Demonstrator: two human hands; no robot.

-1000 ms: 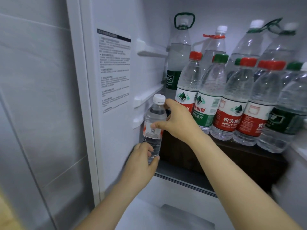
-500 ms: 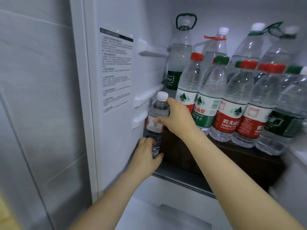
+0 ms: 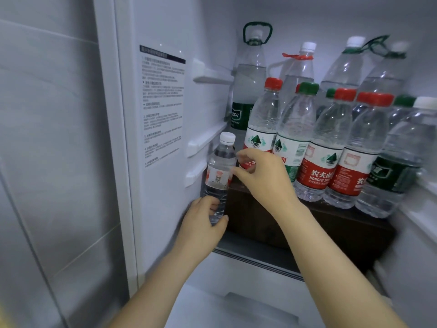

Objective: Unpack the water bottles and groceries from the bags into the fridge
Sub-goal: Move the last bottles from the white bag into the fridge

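**Bottle squeezed in at fridge's left wall**

Bottle (image 3: 218, 172), upright at the shelf's (image 3: 331, 216) left end, gripped low by the left hand (image 3: 201, 223); right hand (image 3: 262, 176) loosely pinches its shoulder. Best seated flat, clear of neighbouring bottles (image 3: 262, 129), before letting go.

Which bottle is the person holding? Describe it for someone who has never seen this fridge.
Inside the open fridge, find the left end of the row of bottles, by the left wall. The small bottle there is gripped low by the left hand. It is the shortest, with a white cap and a pale label.
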